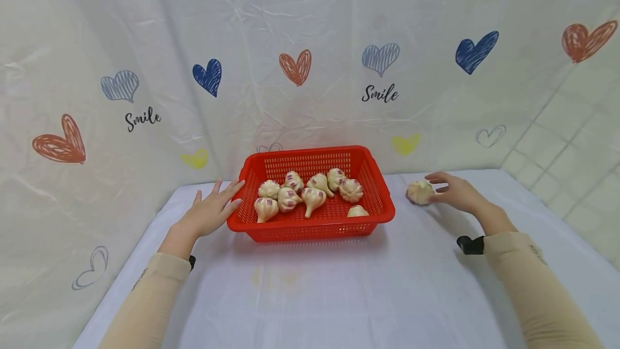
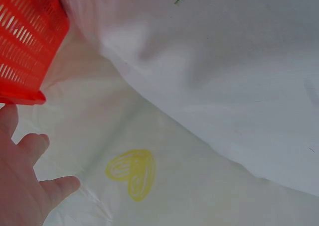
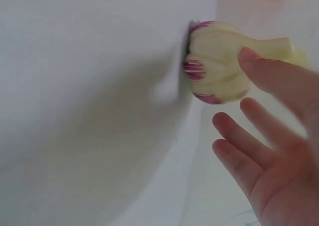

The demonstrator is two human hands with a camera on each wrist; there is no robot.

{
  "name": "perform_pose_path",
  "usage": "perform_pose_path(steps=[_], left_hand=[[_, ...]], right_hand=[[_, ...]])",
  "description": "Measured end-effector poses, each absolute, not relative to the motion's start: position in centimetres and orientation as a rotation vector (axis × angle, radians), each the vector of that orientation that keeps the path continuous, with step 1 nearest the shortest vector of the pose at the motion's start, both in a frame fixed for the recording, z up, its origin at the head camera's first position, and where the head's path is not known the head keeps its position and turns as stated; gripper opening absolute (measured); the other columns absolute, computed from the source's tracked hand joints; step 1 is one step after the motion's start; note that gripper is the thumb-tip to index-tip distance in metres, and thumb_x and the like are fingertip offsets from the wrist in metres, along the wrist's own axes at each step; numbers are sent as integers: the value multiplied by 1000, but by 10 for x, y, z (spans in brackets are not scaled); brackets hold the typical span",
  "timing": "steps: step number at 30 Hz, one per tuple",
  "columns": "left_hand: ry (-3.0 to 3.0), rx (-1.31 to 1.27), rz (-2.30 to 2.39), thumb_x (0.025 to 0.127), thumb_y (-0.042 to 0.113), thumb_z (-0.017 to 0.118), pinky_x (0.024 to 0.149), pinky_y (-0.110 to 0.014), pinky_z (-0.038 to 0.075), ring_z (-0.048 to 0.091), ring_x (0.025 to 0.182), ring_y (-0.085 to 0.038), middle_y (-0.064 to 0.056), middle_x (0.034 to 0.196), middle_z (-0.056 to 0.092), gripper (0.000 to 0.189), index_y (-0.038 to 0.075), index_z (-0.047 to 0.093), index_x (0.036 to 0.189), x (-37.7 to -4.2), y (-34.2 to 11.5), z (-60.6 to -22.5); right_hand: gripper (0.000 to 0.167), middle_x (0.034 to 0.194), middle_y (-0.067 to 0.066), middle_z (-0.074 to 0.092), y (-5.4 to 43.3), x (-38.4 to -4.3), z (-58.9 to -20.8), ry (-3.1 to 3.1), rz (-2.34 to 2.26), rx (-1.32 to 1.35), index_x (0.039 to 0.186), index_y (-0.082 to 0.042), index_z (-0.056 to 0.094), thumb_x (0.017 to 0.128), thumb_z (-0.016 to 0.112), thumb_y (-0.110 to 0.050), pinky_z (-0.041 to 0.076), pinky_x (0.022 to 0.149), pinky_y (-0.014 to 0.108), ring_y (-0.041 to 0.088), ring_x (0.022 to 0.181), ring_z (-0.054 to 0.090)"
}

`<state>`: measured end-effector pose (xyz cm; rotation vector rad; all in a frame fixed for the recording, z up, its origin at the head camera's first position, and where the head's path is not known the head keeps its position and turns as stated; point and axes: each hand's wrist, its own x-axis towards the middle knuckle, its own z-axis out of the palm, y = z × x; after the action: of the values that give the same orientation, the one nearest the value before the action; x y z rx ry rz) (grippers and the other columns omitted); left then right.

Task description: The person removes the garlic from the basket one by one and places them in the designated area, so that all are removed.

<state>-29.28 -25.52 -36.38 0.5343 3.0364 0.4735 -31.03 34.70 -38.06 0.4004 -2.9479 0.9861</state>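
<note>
My left hand [image 1: 205, 214] is at the left rim of a red plastic basket [image 1: 310, 225], its fingers spread and reaching the rim. In the left wrist view its fingertips [image 2: 35, 144] show just below a corner of the basket. Several white garlic bulbs [image 1: 315, 198] with purple marks lie inside the basket. To the basket's right, one garlic bulb [image 1: 420, 193] sits on the table. My right hand [image 1: 457, 194] is beside this bulb with thumb and fingers apart. In the right wrist view the thumb overlaps the bulb near its stem, while the visible fingers stand off below it.
A white cloth covers the table [image 1: 310, 295]. Behind the basket hangs a pale sheet [image 1: 334, 117] printed with hearts and the word Smile. A black strap [image 1: 470, 245] is on the right wrist.
</note>
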Motion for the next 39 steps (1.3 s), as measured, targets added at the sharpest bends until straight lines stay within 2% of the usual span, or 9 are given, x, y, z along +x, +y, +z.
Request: perform_pose_path(steps=[10, 23, 31, 39], left_hand=[[3041, 524, 484, 109, 47, 41, 110, -79, -7, 1, 154, -47, -12, 169, 22, 65, 18, 25, 165, -291, -254, -361], [3043, 521, 463, 109, 48, 41, 111, -78, -5, 2, 154, -47, -11, 169, 22, 65, 18, 25, 165, -292, -255, -363], [3056, 535, 489, 108, 49, 42, 110, -79, -6, 4, 153, -48, -12, 168, 24, 65, 18, 28, 164, -291, -255, -364], [3048, 526, 486, 108, 50, 42, 110, -79, -6, 4, 153, -49, -13, 168, 24, 66, 18, 27, 164, -292, -254, -364]], right_hand=[[49, 137, 38, 54, 351, -299, -356, -2836, 926, 489, 141, 8, 49, 98, 69, -7, 51, 94, 63, 55, 120, 57], [38, 134, 30, 59, 316, -279, -320, -2796, 932, 540, 138, 3, 55, 102, 62, -5, 52, 94, 60, 49, 119, 60], [36, 131, 24, 64, 284, -271, -305, -2813, 965, 613, 136, 0, 60, 102, 64, -11, 59, 88, 50, 42, 113, 65], [33, 122, 16, 69, 251, -267, -302, -2847, 942, 824, 129, -3, 66, 97, 71, -8, 62, 77, 37, 30, 102, 69]])
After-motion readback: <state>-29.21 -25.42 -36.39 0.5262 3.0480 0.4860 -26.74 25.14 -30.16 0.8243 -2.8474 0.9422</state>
